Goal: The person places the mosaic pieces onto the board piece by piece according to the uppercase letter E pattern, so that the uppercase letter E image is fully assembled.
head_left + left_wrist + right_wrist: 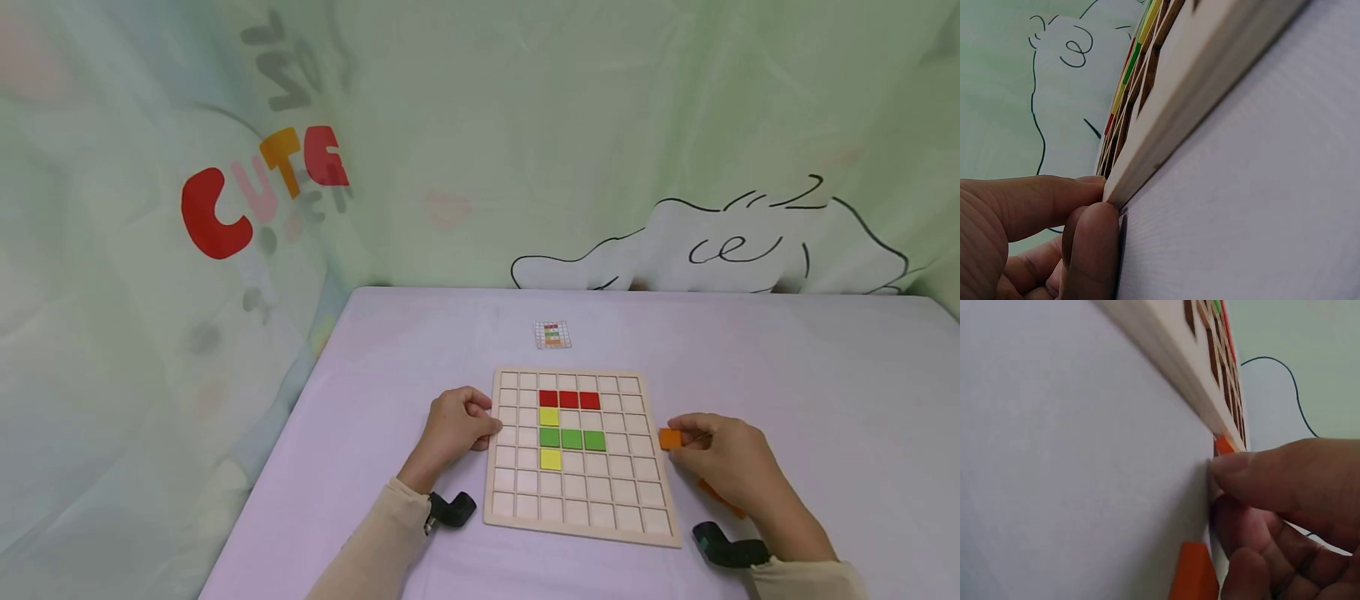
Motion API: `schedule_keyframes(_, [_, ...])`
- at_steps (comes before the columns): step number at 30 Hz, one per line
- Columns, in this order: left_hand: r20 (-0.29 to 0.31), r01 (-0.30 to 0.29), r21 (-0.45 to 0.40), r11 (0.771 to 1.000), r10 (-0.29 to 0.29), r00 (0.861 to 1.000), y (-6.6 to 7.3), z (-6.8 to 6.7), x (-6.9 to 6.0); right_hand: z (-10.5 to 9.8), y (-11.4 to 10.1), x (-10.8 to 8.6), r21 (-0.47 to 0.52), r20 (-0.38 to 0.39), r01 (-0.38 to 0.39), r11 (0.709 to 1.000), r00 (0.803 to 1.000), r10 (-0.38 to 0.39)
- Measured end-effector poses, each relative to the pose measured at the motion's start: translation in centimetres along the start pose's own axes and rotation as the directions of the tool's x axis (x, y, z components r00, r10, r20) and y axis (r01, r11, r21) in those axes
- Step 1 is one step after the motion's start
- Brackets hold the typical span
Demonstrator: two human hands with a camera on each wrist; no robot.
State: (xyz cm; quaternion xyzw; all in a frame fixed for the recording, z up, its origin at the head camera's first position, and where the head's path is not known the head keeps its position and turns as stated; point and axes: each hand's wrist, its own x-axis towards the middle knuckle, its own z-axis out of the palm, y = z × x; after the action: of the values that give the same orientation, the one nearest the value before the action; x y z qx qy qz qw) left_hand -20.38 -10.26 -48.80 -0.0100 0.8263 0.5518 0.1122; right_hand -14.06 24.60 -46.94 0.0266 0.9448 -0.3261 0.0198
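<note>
A wooden grid board (568,507) lies flat on the table with red, yellow and green square tiles set in some cells. The tiles form a red row (568,400), a green row (572,439) and two single yellow tiles (550,459). At the board's left edge my left hand (454,427) grips the rim between thumb and finger, seen close up in the left wrist view. Just beside the right rim, my right hand (723,454) pinches an orange tile (670,439). More orange (722,498) shows on the table, partly covered by that hand.
Behind the board lies a small printed card (552,335) showing a grid with coloured squares. The pale tablecloth (420,333) reaches back to a printed curtain (450,150), which also hangs along the left side. Each wrist wears a black camera (453,510).
</note>
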Motion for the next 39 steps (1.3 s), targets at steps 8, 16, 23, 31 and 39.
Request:
schedule_keyframes(8, [0.002, -0.008, -0.003, 1.000, 0.008, 1.000, 0.0, -0.1, -0.1, -0.2, -0.4, 0.1, -0.082, 0.010, 0.011, 0.997, 1.000, -0.010])
schedule_keyframes(16, [0.004, -0.013, -0.010, 1.000, 0.013, 1.000, -0.1, -0.1, -0.1, 0.3, -2.2, -0.6, -0.004, -0.031, 0.020, 1.000, 0.999, -0.020])
schedule_keyframes(23, [0.001, -0.015, -0.011, 1.000, 0.015, 1.000, -0.2, -0.1, 0.0, 1.8, -4.9, -1.0, 0.080, 0.055, 0.035, 0.996, 0.998, -0.039])
schedule_keyframes(31, [0.001, -0.016, -0.007, 1.000, 0.016, 1.000, -0.3, 0.0, 0.1, 4.2, -6.8, -1.5, 0.158, 0.125, 0.064, 0.985, 0.989, -0.084])
schedule_keyframes(39, [0.008, -0.014, -0.014, 1.000, 0.014, 1.000, -0.3, 0.0, 0.2, 5.8, -8.3, -2.3, 0.224, 0.165, 0.041, 0.974, 0.983, -0.080])
